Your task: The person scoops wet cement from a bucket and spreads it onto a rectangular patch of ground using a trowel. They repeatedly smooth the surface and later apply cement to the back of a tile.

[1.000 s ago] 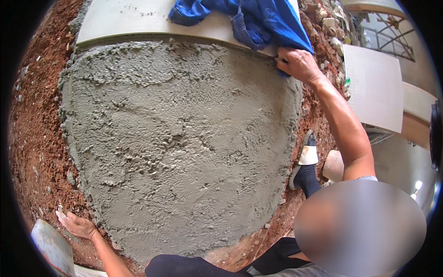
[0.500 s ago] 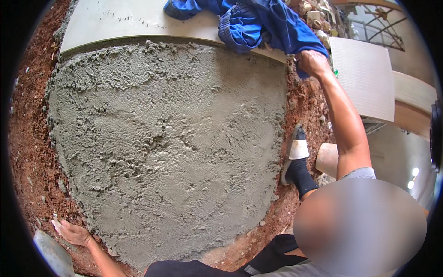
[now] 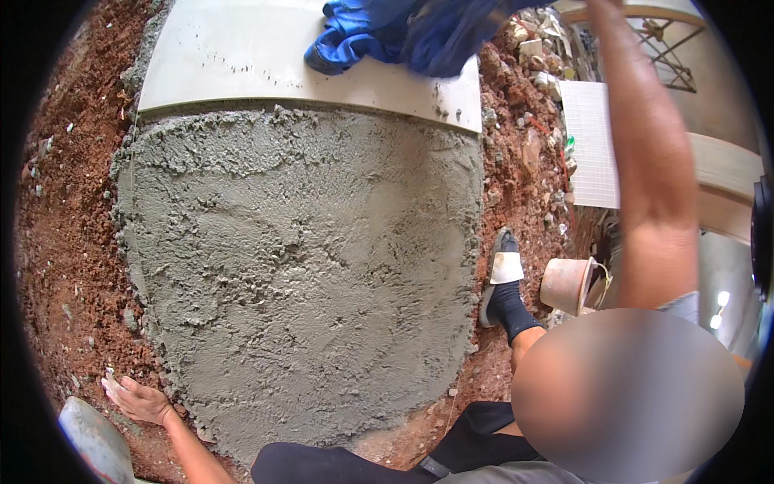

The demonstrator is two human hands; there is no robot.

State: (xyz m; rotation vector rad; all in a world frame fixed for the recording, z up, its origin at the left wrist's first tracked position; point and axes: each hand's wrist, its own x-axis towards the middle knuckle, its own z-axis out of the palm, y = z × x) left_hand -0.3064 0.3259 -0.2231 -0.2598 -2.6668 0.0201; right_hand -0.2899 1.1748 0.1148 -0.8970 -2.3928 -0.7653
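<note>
A wide slab of wet grey mortar (image 3: 306, 266) fills the middle, its surface rough and pitted. Along its far edge lies a large pale tile (image 3: 234, 56) with small dark specks. Over that tile a blue garment (image 3: 363, 48) is bunched and partly smeared by motion. My right hand (image 3: 603, 5), mostly cut off by the top edge, grips the garment's far end, the arm stretched out. At the lower left my left hand (image 3: 141, 401) rests on the red soil beside the mortar, holding nothing, its whitish fingers stretched out.
Red soil (image 3: 72, 266) borders the mortar's left side, with rubble (image 3: 536, 64) at the right. My foot in a white-strapped sandal (image 3: 506, 268) stands by the right edge. Near it sits a pale bucket (image 3: 564, 284). A textured tile (image 3: 588, 145) and a rounded grey object (image 3: 93, 440) lie farther out.
My right hand has swung up and away, pulling the blue garment off the tile's right corner, which now shows. The left hand stays on the soil. The view has shifted slightly.
</note>
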